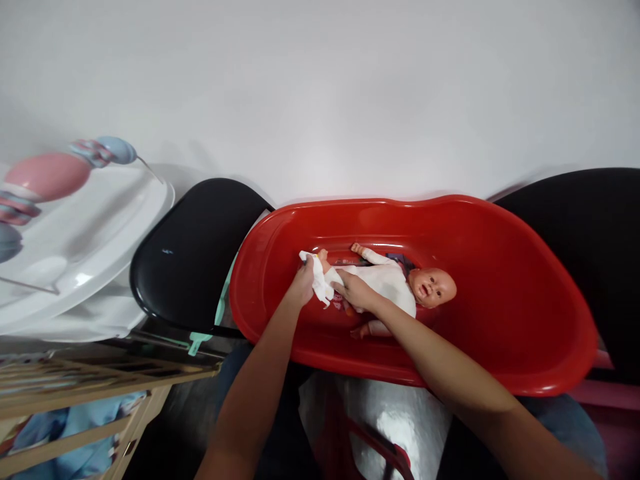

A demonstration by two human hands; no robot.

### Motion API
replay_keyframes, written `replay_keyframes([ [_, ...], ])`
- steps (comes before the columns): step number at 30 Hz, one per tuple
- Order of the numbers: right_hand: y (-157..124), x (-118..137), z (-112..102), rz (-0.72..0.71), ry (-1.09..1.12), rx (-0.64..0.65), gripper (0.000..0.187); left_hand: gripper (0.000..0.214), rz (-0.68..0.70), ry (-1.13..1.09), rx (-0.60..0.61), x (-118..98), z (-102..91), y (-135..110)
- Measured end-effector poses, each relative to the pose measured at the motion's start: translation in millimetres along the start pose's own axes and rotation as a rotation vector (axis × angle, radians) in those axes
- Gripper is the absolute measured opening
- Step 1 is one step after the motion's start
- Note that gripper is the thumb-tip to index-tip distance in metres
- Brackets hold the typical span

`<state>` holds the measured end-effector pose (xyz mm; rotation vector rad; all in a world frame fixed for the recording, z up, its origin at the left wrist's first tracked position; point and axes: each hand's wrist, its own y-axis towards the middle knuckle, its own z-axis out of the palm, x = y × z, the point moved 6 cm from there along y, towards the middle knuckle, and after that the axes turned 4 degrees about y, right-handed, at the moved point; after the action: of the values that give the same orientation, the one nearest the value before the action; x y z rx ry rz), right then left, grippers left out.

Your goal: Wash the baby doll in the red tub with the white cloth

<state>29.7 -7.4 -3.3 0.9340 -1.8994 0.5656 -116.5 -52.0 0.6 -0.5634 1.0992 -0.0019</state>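
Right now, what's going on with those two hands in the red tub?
Left hand gripping white cloth at baby doll's foot. Right hand resting on doll's white garment. Doll on its back in red tub. Black seat beside tub.

Red baby bathtub (500, 300), on black chairs (190, 253), doll (380, 277) lying inside

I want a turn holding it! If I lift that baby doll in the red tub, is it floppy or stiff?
The baby doll probably feels firm at the head, since it looks like smooth moulded plastic. Its body, under the white outfit, may be softer and bend a little. Its bare limbs look stiff too.
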Motion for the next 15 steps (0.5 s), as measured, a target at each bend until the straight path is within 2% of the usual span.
replay_keyframes([
  [4,-3.1,2.4,4.2,0.010,0.039,0.101,0.034,0.059,-0.036,-0.023,0.012,-2.0,-1.1,-1.3],
  [8,-5.6,6.5,4.2,0.014,0.058,0.136,0.041,0.051,0.046,0.072,0.012,-10.3,-1.2,-7.3],
  [15,-5.8,13.8,2.1,-0.051,0.045,0.137,0.039,0.035,0.149,0.159,-0.150,-20.5,-4.0,-12.0],
])
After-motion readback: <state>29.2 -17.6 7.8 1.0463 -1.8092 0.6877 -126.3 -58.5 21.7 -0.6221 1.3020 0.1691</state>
